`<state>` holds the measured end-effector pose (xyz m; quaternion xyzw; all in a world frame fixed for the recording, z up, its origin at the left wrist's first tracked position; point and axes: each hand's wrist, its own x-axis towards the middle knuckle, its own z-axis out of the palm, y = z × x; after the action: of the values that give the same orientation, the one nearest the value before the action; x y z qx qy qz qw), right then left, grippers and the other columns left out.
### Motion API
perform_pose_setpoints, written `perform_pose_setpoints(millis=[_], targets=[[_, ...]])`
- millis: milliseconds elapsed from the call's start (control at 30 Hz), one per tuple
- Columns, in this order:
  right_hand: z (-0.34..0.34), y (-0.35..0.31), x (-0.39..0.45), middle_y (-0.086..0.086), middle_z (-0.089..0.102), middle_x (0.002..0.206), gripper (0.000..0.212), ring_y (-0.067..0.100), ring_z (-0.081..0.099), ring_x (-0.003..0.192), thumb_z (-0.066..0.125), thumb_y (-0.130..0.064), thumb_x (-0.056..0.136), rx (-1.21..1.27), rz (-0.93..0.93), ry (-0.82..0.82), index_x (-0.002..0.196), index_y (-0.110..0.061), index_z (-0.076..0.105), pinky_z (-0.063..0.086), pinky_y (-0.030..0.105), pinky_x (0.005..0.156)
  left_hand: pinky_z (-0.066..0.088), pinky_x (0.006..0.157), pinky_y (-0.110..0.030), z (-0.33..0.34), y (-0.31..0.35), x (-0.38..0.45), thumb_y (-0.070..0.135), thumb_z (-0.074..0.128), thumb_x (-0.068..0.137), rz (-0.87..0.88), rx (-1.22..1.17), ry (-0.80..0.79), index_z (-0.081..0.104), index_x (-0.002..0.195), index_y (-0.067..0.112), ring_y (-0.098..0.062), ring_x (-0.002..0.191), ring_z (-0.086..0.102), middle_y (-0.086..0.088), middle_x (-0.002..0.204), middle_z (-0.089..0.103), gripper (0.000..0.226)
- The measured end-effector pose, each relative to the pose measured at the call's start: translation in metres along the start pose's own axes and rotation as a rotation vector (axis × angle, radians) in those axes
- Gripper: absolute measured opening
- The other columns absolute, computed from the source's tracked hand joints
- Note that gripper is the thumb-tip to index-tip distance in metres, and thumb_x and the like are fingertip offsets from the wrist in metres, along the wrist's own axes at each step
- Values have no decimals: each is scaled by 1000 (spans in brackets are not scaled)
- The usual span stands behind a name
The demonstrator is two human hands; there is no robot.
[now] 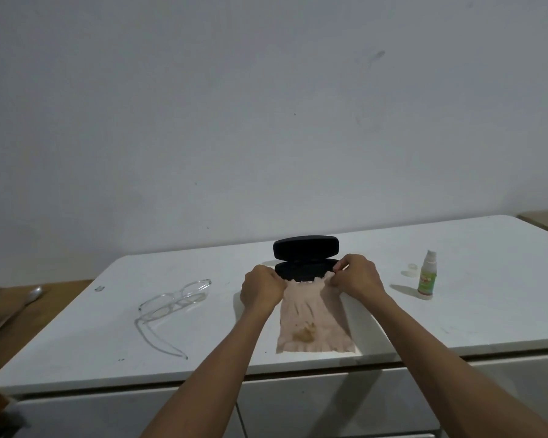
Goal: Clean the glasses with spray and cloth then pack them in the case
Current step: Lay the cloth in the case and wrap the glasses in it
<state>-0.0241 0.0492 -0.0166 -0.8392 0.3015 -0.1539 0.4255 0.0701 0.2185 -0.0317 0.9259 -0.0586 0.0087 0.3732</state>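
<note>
Both hands' fingers (337, 269) hide the cloth's (310, 324) far corners.

No text can be read anywhere. The spray bottle (427, 277) carries a green label with red and white marks, too blurred to make out. Nothing else shows lettering or numbers.

1. Left hand (261, 287): forearm extended forward toward 12 o'clock, fingers curled closed, pinching.
2. Right hand (356, 276): forearm angled toward 11 o'clock, fingers likewise closed in a pinch.
</note>
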Motion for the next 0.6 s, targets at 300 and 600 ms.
perform_pose_setpoints(millis=[300, 600], targets=[[-8, 11, -14, -5, 71, 94, 17, 19, 65, 88, 70, -13, 82, -126, -185, -1, 85, -30, 68, 50, 30, 72, 54, 70, -31, -9, -16, -15, 23, 76, 79, 251, -160, 9, 66, 86, 24, -18, 82, 67, 6, 84, 69, 12], [-29, 5, -53, 5, 37, 159, 90, 27, 17, 154, 77, -67, 68, -711, -305, -446, 147, -35, 46, 27, 52, 117, 34, 115, -45, -49, -49, -53, 86, 59, 72, 690, 390, -285, 53, 144, 32, -20, 147, 32, 9, 155, 47, 90]])
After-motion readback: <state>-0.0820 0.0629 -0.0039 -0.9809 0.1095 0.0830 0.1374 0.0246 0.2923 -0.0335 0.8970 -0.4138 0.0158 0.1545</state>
